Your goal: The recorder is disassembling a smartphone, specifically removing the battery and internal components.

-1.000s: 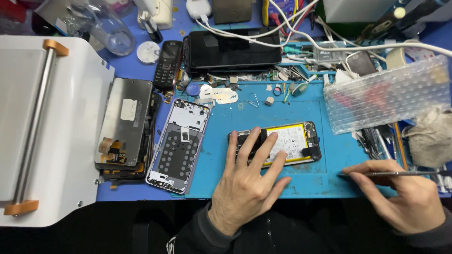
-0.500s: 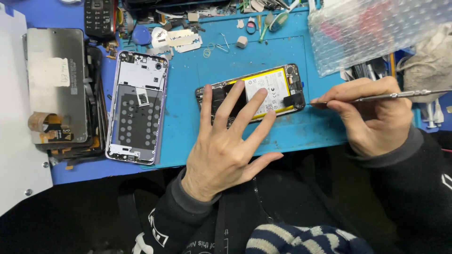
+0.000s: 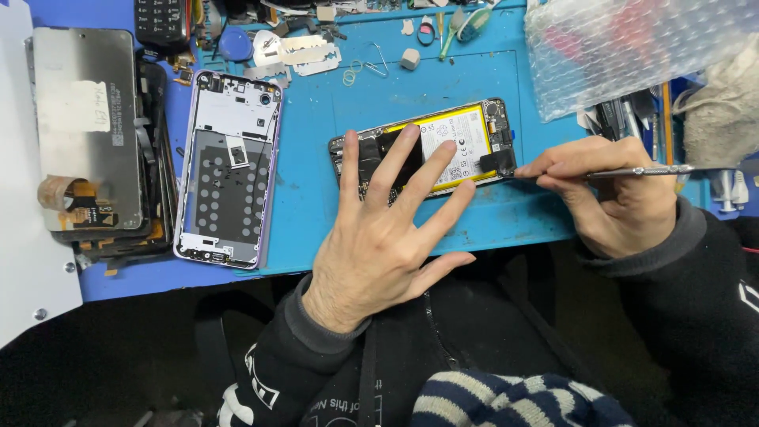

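Observation:
An opened phone (image 3: 466,134) with a yellow-edged battery lies face down on the blue mat (image 3: 316,182). My left hand (image 3: 379,237) presses flat on it, fingers spread over its left half. My right hand (image 3: 613,194) grips a thin metal tool (image 3: 640,171) like a pen. The tool's tip touches the phone's right end, beside a small black part.
A purple phone frame (image 3: 229,166) lies left of the opened phone. Further left a stack of screens (image 3: 87,126) sits beside a white machine (image 3: 24,277). Bubble wrap (image 3: 632,47) covers the upper right. Small metal shields, a spring and screws litter the mat's far edge.
My view has dropped and moved closer. My right hand has brought the tool from the right in to the phone's right end. My left hand stays pressed on the phone.

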